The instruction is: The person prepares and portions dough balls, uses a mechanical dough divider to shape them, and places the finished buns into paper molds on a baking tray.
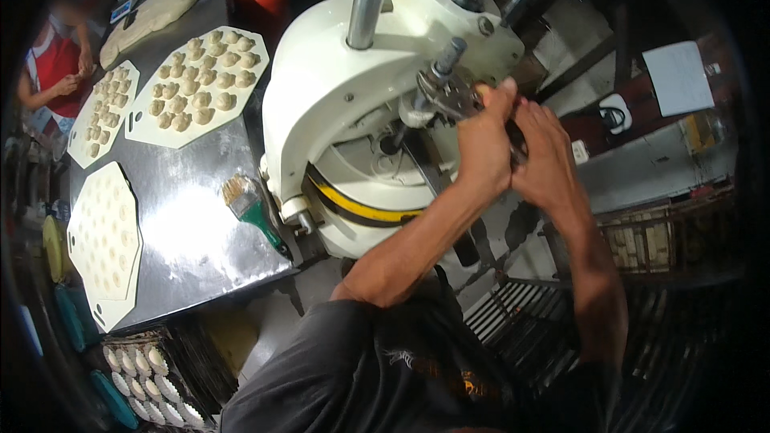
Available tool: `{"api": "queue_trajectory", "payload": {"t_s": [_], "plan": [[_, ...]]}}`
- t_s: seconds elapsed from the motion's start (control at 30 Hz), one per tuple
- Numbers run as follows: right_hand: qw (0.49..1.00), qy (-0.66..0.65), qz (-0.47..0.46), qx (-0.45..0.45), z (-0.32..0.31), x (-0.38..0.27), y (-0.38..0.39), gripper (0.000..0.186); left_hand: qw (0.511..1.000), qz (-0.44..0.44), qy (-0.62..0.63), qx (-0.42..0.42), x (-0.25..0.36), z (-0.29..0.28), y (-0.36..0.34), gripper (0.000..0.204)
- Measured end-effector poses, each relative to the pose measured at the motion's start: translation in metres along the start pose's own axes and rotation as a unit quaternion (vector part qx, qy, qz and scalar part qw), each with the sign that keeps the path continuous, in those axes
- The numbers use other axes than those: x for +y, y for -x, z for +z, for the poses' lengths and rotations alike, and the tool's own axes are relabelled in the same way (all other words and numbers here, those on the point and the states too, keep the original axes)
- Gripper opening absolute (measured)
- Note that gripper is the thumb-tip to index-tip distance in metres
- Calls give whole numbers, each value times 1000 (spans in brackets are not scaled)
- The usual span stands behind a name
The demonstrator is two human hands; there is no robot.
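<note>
A large white dough-dividing machine point(309, 64) fills the middle of the view. My left hand point(485, 140) and my right hand point(543, 148) close together around the handle of a metal wrench point(451, 99), at the machine's right side. The wrench's jaw end sits at the base of an upright threaded bolt point(451, 54). Most of the handle is hidden by my fingers. Below the bolt, the machine's round opening shows a metal inside, with a black and yellow band point(361, 207) along its front rim.
Left of the machine, a steel table point(188, 184) bears white octagonal boards point(148, 108) with dough balls, a green-handled brush point(255, 212) and a dough slab point(160, 12). A person in a red apron point(58, 64) stands beyond. Filled molds point(148, 385) sit lower left; racks point(642, 321) stand right.
</note>
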State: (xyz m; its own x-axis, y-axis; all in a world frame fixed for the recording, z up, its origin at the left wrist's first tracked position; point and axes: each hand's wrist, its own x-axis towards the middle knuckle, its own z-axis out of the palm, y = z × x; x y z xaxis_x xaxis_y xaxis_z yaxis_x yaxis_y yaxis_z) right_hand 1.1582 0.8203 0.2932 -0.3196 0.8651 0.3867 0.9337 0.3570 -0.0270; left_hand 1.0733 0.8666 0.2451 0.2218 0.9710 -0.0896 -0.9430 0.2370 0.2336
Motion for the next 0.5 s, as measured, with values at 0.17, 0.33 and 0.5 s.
{"api": "queue_trajectory", "payload": {"t_s": [0.17, 0.33, 0.5], "plan": [[997, 2, -78, -15, 9, 45, -19, 56, 996, 90, 1, -1, -18, 7, -13, 21], [987, -37, -157, -13, 8, 64, -45, 59, 990, 130, -8, -60, -21, 3, -23, 24], [978, -48, -198, -45, 22, 98, -68, 66, 941, -47, -284, -178, 61, -31, 46, 44]]}}
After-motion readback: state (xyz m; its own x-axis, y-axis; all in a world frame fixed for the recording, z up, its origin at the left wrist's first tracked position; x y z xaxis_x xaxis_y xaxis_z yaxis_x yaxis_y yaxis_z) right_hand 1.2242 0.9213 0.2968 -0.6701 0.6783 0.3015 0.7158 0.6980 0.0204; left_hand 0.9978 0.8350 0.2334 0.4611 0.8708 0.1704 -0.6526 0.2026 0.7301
